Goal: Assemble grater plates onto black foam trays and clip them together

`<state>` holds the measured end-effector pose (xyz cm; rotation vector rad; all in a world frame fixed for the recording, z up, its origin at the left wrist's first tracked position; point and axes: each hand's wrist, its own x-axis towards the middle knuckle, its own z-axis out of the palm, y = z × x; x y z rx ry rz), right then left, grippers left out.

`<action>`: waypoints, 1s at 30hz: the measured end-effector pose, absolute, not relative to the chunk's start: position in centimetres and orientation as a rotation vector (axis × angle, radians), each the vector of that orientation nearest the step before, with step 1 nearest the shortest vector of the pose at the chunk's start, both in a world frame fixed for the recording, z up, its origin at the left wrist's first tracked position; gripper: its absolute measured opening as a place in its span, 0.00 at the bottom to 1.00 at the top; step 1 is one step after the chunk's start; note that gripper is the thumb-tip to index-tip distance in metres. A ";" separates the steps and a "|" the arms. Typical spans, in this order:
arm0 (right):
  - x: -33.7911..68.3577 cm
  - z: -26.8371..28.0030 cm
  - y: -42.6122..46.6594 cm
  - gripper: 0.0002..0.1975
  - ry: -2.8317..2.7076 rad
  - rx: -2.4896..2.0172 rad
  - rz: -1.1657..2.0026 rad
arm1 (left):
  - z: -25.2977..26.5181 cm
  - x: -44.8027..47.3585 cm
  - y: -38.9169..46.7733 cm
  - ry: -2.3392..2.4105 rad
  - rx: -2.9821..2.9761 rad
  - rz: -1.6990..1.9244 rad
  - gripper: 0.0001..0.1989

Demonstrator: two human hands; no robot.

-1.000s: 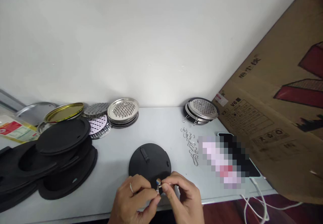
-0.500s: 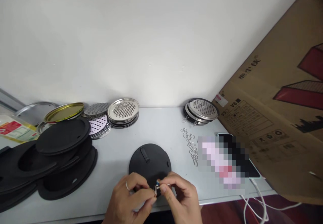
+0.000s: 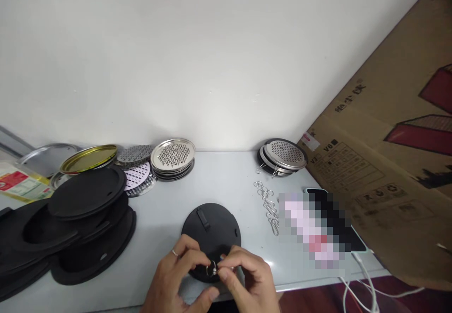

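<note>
Between the thumb and fingers of my right hand is a small metal wire hook with a round loop, plus a tiny blue-and-red bit at the fingertips that I cannot make out. My left hand is at the loop's left side, its index fingertip against or very near the wire. Its thumb is apart, lower down. Beneath both hands lies a round black disc with a raised tab near its top and a small slot at the right. The hands cover its lower edge.
Several wire hooks lie in a row at right, before a stack of grater discs. Another grater stack stands against the wall. Black discs pile up at left beside a gold lid. A phone and cardboard box are right.
My left thumb has dropped away from the wire hook, opening the pinch. The hook's loop now shows between the hands, with my right fingers still on it.
</note>
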<state>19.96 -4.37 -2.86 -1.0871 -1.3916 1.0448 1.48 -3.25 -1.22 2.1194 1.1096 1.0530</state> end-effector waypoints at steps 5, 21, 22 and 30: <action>19.7 -2.1 -3.8 0.04 -1.494 -0.969 1.051 | -0.8 1.4 -3.2 1.005 2.055 0.875 0.05; 19.0 -1.2 -2.3 0.09 -1.553 -1.128 1.028 | -1.5 -0.1 -1.7 1.244 2.010 0.903 0.08; 19.2 -1.2 -1.7 0.12 -1.586 -1.187 0.977 | -1.7 -0.3 -1.3 1.328 1.977 0.926 0.08; 21.3 -1.4 2.8 0.38 -1.959 -1.764 0.745 | -2.8 -0.5 1.5 1.628 1.740 0.920 0.12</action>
